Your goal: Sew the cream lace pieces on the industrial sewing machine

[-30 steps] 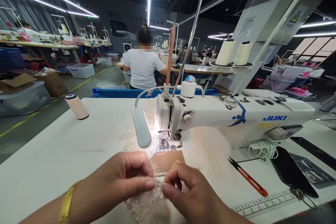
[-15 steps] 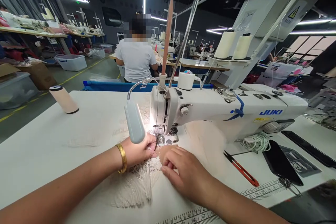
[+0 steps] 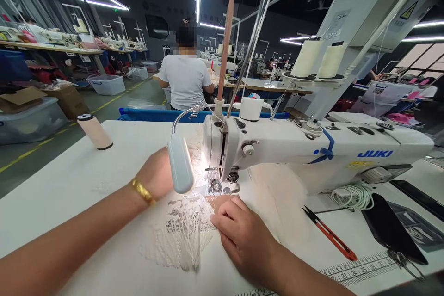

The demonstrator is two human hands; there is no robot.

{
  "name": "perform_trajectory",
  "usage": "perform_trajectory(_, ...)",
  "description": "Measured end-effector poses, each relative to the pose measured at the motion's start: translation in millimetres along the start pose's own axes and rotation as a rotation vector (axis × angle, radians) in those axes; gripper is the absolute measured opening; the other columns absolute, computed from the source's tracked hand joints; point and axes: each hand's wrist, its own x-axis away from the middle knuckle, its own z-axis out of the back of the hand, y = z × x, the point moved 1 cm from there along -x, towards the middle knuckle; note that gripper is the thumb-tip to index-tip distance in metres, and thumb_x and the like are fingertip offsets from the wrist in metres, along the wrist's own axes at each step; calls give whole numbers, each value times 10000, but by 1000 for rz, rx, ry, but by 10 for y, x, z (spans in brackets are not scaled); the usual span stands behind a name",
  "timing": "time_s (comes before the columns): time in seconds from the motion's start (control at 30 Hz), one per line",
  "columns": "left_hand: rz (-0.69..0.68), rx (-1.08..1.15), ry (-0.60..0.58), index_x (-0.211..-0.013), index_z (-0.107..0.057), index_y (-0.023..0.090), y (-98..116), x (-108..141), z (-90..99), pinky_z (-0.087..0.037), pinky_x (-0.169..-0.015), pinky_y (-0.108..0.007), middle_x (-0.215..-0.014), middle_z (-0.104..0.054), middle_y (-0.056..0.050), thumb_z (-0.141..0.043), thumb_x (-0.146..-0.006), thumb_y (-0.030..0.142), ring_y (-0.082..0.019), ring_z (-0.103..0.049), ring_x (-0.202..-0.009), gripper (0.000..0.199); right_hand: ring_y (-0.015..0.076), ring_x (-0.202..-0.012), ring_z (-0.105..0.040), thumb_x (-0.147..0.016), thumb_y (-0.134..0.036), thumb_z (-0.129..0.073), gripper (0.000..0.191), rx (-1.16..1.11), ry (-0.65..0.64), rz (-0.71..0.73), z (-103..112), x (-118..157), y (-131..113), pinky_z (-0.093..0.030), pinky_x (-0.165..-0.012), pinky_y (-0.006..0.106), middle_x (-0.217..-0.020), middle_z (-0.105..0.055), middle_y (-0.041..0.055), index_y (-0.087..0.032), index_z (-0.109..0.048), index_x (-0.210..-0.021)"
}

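White fringed lace strip (image 3: 187, 236) lies flat on the tabletop in front of you, top edge just short of the metal presser foot (image 3: 215, 187), strands spread toward you. Your R hand (image 3: 239, 229) is half-curled, thumb tip at the lace's R edge; can't tell if it's pinching or just resting. Risk: loose strands could slip under the foot, or the lace could skew if that hand is its only hold. Brown flat patch (image 3: 215, 201) sits by your knuckles, partly covered; it could drag along w/ the lace.

Your L hand (image 3: 157, 171) is off the lace, fingers hidden behind the grey oval lamp head (image 3: 180, 166), so can't tell open or closed. Lifting it carelessly might knock the lamp; the shiny gold bangle (image 3: 143, 190) might snag thread.

R side's tight: red-handled black-bladed snips (image 3: 329, 233), points toward the machine; then the black phone (image 3: 395, 226). More room L, across the smooth white table (image 3: 62, 171), up to the peach thread cone (image 3: 95, 132) near its L edge. Far edge: blue cloth trough (image 3: 149, 114), then a co-worker's white-shirted back (image 3: 185, 78).
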Motion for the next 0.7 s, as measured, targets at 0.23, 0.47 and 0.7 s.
perform_trajectory(0.23, -254, -87, -79, -1069, -657, 218, -104, 510, -445, -550, -719, -368, -1036, -730, -84, -444, -985, 301, -264, -676, -893, 243, 221, -835, -444, -896, 17, -459, 244, 59, 1, 24, -22, 6, -9, -452, -791, 358, -883, -532, 40, -204, -559, -925)
perform_trajectory(0.47, -276, -82, -12, -1018, -679, 223, -97, 330, -332, -546, -889, -437, -989, -723, -77, -391, -1046, 287, -275, -671, -942, 297, 220, -852, -464, -881, 28, -461, 242, 91, 6, 24, -32, 7, -24, -439, -763, 339, -887, -525, 43, -204, -528, -880)
perform_trajectory(0.7, -25, 50, -140, -819, -578, 231, 51, 319, -505, -517, -714, -351, -809, -671, -16, -507, -972, 347, -227, -652, -772, 204, 211, -829, -447, -878, 36, -445, 252, 100, 31, 28, -31, -2, -19, -436, -747, 330, -865, -522, 38, -201, -534, -885)
